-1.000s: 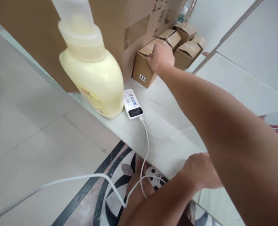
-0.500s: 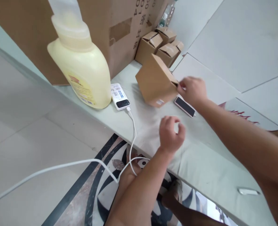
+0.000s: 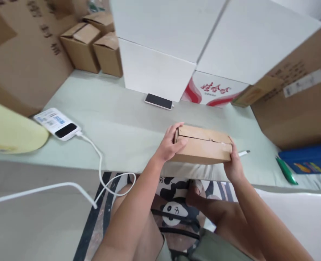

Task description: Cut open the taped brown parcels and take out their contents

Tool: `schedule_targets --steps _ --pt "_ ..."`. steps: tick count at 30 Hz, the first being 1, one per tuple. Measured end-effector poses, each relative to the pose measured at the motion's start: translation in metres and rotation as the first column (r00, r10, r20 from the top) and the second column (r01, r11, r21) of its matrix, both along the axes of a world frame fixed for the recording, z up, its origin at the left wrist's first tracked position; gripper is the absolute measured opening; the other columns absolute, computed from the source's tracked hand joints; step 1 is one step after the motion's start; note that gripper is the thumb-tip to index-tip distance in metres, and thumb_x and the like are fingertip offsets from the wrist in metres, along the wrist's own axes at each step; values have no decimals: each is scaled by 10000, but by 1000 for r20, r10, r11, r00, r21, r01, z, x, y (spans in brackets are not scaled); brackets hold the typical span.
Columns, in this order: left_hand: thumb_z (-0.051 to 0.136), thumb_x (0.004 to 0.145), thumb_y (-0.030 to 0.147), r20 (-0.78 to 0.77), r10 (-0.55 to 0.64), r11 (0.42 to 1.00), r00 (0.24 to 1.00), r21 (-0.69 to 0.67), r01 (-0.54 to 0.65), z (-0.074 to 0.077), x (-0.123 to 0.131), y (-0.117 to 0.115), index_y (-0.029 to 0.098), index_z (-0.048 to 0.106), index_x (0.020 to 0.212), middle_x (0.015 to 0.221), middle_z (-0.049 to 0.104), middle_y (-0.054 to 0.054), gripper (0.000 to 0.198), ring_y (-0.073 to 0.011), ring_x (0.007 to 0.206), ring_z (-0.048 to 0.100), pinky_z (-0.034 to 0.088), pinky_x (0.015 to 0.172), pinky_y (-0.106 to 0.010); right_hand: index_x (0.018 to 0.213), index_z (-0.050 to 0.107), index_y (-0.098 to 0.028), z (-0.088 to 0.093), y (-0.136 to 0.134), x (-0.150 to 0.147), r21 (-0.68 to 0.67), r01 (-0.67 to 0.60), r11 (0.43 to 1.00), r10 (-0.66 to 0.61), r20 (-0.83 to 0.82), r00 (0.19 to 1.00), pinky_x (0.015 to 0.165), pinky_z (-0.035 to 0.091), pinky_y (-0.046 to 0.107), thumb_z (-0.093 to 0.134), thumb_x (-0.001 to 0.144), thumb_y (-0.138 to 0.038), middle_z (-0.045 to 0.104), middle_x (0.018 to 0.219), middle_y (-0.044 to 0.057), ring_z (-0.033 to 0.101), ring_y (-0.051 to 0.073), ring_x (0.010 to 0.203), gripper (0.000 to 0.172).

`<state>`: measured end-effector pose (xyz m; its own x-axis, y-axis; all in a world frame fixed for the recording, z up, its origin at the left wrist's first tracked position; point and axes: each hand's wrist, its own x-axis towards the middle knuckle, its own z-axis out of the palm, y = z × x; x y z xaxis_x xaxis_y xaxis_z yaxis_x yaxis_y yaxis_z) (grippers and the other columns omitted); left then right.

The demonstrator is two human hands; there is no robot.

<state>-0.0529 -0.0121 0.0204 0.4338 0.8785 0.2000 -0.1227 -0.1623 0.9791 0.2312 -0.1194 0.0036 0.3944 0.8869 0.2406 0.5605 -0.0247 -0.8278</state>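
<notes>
A small brown cardboard box (image 3: 204,148) is held between my two hands at the front of the cloth-covered table (image 3: 116,108). Its long taped seam faces up. My left hand (image 3: 169,145) grips the left end, thumb on the near top edge and fingers round the far side. At the opposite end, my right hand (image 3: 234,163) presses against the box, with some of its fingers hidden. Just beyond that hand lies a slim white object (image 3: 244,153), partly covered. I cannot tell whether the box touches the cloth.
Smaller cardboard boxes (image 3: 80,47) stand back left, and white cartons (image 3: 160,69) line the back. A phone (image 3: 159,101) lies before them. At left are a white power bank (image 3: 57,123) with a cable and a yellow bottle (image 3: 13,127). A green pen-like item (image 3: 287,170) and a blue pack (image 3: 309,157) lie right.
The view has swung to the right. The box has moved from the back left to the front of the table. My left hand, empty before, now holds it together with my right.
</notes>
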Motion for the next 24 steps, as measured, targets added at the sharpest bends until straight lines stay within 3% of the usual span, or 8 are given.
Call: schedule_targets --steps 2,4,6,8,12,18,24 --pt "684 818 430 29 -15 1000 999 -26 16 -4 15 -5 273 535 1371 1422 542 -107 594 -312 1293 549 457 1131 -468 1484 487 -195 -5 2 15 -32 135 990 -135 2 991 1049 505 480 190 979 -637 628 1378 163 602 316 1287 735" --pt "710 804 428 73 -39 997 997 -68 44 -8 23 -7 286 547 1339 1359 574 -89 577 -290 1215 576 493 1067 -439 1433 559 -162 -6 3 34 -197 291 936 -261 164 951 1059 475 533 316 950 -623 647 1302 196 589 365 1270 710" --pt "738 778 429 128 -27 992 991 -120 43 -10 27 -5 303 571 1298 1266 606 -59 561 -262 1124 597 521 980 -391 1406 602 -149 -4 4 52 -414 393 821 -243 369 897 1053 456 562 440 918 -574 638 1273 223 594 400 1235 667" --pt "774 729 423 166 19 988 986 -156 7 -11 29 -2 311 603 1250 1199 614 -34 559 -243 1068 605 528 920 -353 1363 637 -151 -1 5 67 -545 459 702 -153 514 844 1027 471 528 450 936 -518 631 1246 229 626 384 1174 593" --pt "820 657 410 210 89 984 974 -171 -53 -13 33 2 312 648 1185 1150 613 -14 563 -228 1028 621 536 875 -319 1182 680 -131 0 5 90 -546 520 657 -157 576 803 971 494 439 504 939 -405 604 1234 230 653 318 1061 406" --pt "847 610 386 255 118 983 960 -170 -76 -9 38 -8 314 697 1125 1058 647 4 541 -201 931 639 545 803 -288 1431 504 -108 -7 -13 135 -437 632 640 -347 570 745 946 472 444 549 911 -349 610 1232 235 633 333 1068 575" --pt "839 601 378 236 113 978 965 -197 -66 -2 37 -21 310 720 1102 1033 664 4 519 -182 877 638 543 773 -272 1255 619 -100 -4 -23 153 -474 672 570 -441 513 736 957 477 463 533 881 -210 643 1147 244 643 323 1027 399"
